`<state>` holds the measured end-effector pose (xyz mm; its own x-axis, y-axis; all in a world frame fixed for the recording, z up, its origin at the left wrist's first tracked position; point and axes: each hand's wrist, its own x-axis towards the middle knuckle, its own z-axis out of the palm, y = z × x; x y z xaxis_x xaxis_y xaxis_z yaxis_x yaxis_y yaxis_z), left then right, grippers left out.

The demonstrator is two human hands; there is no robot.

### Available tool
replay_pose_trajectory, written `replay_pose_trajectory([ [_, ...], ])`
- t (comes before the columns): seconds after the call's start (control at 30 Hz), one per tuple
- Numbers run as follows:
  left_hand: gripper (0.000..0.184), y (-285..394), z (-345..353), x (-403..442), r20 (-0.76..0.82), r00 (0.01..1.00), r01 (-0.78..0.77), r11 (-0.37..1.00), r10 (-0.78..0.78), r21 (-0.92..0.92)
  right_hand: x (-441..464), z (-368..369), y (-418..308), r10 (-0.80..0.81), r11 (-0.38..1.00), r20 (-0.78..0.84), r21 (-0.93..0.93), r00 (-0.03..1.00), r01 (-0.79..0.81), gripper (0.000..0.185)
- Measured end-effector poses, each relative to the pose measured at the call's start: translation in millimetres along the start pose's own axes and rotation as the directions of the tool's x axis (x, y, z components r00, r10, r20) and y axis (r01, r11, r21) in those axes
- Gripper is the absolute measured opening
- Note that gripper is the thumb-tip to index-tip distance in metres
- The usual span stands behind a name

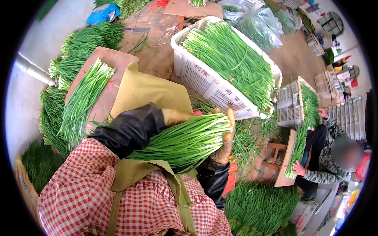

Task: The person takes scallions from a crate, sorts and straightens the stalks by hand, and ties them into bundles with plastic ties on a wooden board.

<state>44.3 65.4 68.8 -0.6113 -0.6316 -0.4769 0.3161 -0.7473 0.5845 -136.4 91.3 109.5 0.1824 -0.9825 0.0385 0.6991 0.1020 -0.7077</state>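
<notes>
Over your lap, a bunch of long green stalks (185, 141) lies across your two gloved hands, its pale ends to your right and its leaves trailing left. Your right hand (226, 146) grips those ends, fingers curled round the far side and thumb on the near side; your left hand (176, 117) holds the far side farther down, its fingertips partly hidden. The pale ends look roughly gathered, but you have not set the bunch down, and no band shows round it. As for what looks done, a second bunch (88, 88) rests on the brown board (128, 58), pale ends near the far edge, leaves hanging past the near left corner; red strands show beside it. Beyond the board's left edge, bundles (96, 37) lie piled, some with red bands. Much seems left: the white crate (204, 80) ahead is heaped with stalks (228, 57) to its rim, and loose leaves (246, 143) lie scattered near its closest corner. To your right, a co-worker (325, 171) handles greens along another board (282, 179).
</notes>
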Motion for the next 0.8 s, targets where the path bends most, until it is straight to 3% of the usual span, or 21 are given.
replay_pose_trajectory([
  [0.1, 0.038, 30, 18, -21, -0.029, 0.998, -0.056, 0.986, 0.062, 0.157, 1, -9, 5, 0.011, 0.999, -0.031, -0.043, 0.999, -0.012, 0.095],
  [0.13, 0.045, 45, 29, -33, -0.022, 0.995, -0.087, 0.954, 0.097, 0.286, 4, -15, 9, 0.027, 0.998, -0.030, -0.049, 0.999, -0.028, 0.097],
  [0.17, 0.051, 64, 50, -47, 0.133, 0.973, -0.227, 0.691, 0.187, 0.687, 6, -16, 9, 0.008, 0.999, -0.003, -0.045, 1.000, -0.009, 0.098],
  [0.2, 0.058, 57, 42, -31, 0.245, 0.965, -0.261, 0.224, 0.096, 0.939, 8, -15, 11, -0.009, 0.999, 0.024, -0.040, 1.000, 0.010, 0.100],
  [0.23, 0.059, 33, 49, -32, 0.233, 0.931, -0.266, 0.086, 0.281, 0.960, 10, -10, 9, -0.018, 0.999, 0.065, -0.029, 0.998, 0.020, 0.088],
  [0.27, 0.061, 8, 58, -33, 0.234, 0.859, -0.237, -0.050, 0.456, 0.970, 10, -11, 12, -0.006, 0.999, 0.074, -0.041, 0.997, 0.009, 0.088],
  [0.3, 0.062, 14, 56, -26, 0.165, 0.941, -0.229, 0.195, 0.296, 0.954, 9, -16, 17, 0.013, 1.000, 0.017, -0.025, 1.000, -0.013, 0.075],
  [0.33, 0.062, 18, 54, -24, 0.167, 0.936, -0.237, 0.203, 0.310, 0.950, 11, -22, 20, 0.027, 1.000, -0.043, -0.008, 0.999, -0.027, 0.062],
  [0.37, 0.063, 23, 52, -22, 0.158, 0.970, -0.196, 0.212, 0.183, 0.958, 12, -31, 20, 0.065, 0.997, -0.114, -0.029, 0.991, -0.069, 0.035],
  [0.4, 0.064, 28, 51, -21, 0.144, 0.988, -0.153, 0.218, 0.056, 0.964, 15, -33, 17, 0.085, 0.995, -0.121, -0.044, 0.989, -0.091, 0.022],
  [0.43, 0.073, 30, 45, -7, 0.175, 0.979, -0.148, 0.232, -0.103, 0.961, 20, -39, 15, 0.058, 0.998, -0.034, -0.002, 0.998, -0.058, 0.020],
  [0.47, 0.073, 30, 42, 5, 0.177, 0.980, -0.150, 0.246, -0.088, 0.958, 28, -46, 9, 0.028, 0.998, 0.054, 0.049, 0.998, -0.030, 0.018],
  [0.5, 0.080, 34, 43, 11, 0.360, 0.930, -0.362, 0.364, 0.077, 0.858, 40, -43, -8, -0.006, 0.971, -0.141, -0.237, 0.990, -0.028, 0.028],
  [0.53, 0.088, 42, 43, 16, 0.502, 0.828, -0.559, 0.430, 0.250, 0.709, 58, -41, -32, -0.136, 0.920, -0.095, -0.381, 0.986, 0.090, 0.032],
  [0.57, 0.087, 58, 46, 15, 0.432, 0.840, -0.523, 0.272, 0.329, 0.808, 75, -40, -68, -0.193, 0.902, -0.022, -0.396, 0.981, 0.169, 0.034],
  [0.6, 0.086, 78, 51, 6, 0.373, 0.831, -0.452, 0.112, 0.413, 0.885, 88, -22, -118, -0.320, 0.762, 0.021, -0.588, 0.947, 0.271, 0.034],
  [0.63, 0.083, 93, 49, -2, 0.367, 0.727, -0.498, 0.078, 0.580, 0.864, 115, -40, -165, -0.379, 0.743, 0.104, -0.559, 0.920, 0.369, 0.035],
  [0.67, 0.080, 107, 50, -11, 0.353, 0.593, -0.538, 0.030, 0.724, 0.843, 125, -15, -205, -0.541, 0.553, 0.274, -0.597, 0.795, 0.582, 0.026],
  [0.7, 0.068, 121, 59, -30, 0.146, 0.652, -0.495, 0.271, 0.744, 0.826, 135, 15, -231, -0.640, 0.441, 0.349, -0.563, 0.685, 0.699, 0.022],
  [0.73, 0.066, 125, 52, -25, 0.109, 0.646, -0.556, 0.368, 0.756, 0.745, 146, 46, -247, -0.716, 0.318, 0.417, -0.520, 0.560, 0.793, 0.021],
  [0.8, 0.062, 134, 37, -13, 0.034, 0.630, -0.667, 0.518, 0.776, 0.535, 145, 121, -218, -0.727, 0.077, 0.473, -0.664, 0.498, 0.743, 0.028],
])
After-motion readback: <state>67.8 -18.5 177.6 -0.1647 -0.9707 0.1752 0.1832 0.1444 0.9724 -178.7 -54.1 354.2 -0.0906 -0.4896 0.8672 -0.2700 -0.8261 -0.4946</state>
